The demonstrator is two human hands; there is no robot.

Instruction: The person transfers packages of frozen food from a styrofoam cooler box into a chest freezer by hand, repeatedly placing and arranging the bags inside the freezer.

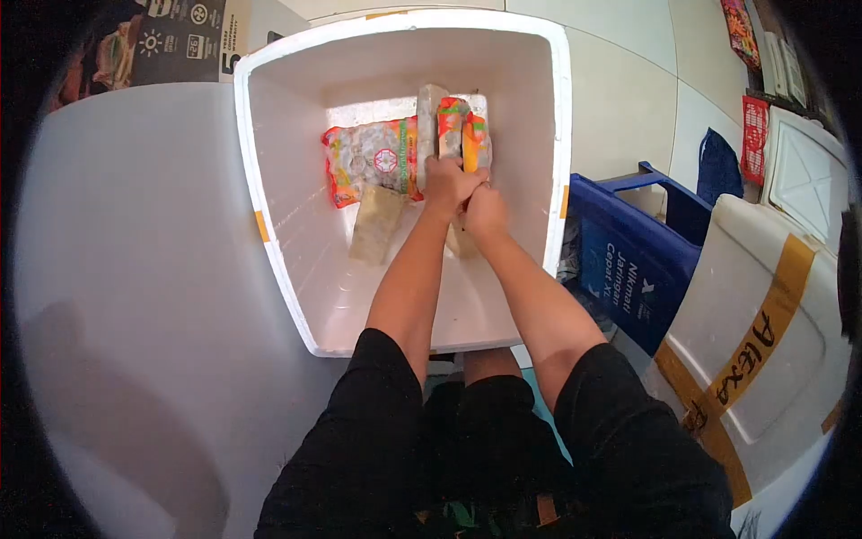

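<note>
Both my hands reach into a white foam box (pixel 258 171). My left hand (pixel 452 187) is closed on the lower end of a red-and-orange plastic packet (pixel 451 126). A second orange packet (pixel 475 148) stands right beside it. Pressed against my left hand, my right hand (pixel 487 212) is curled closed; what its fingers hold is hidden. To the left lies a clear bag with red edges (pixel 364 157), full of pale, lumpy pieces. A pale frosted block (pixel 428 135) stands next to the packets, and another pale block (pixel 377 225) lies nearer me.
On the left is a broad grey surface (pixel 135 269) with a printed carton (pixel 162 45) behind it. A blue basket (pixel 633 260) stands right of the box, beside a white foam lid (pixel 772 314) with brown tape. Pale floor tiles (pixel 620 81) lie beyond.
</note>
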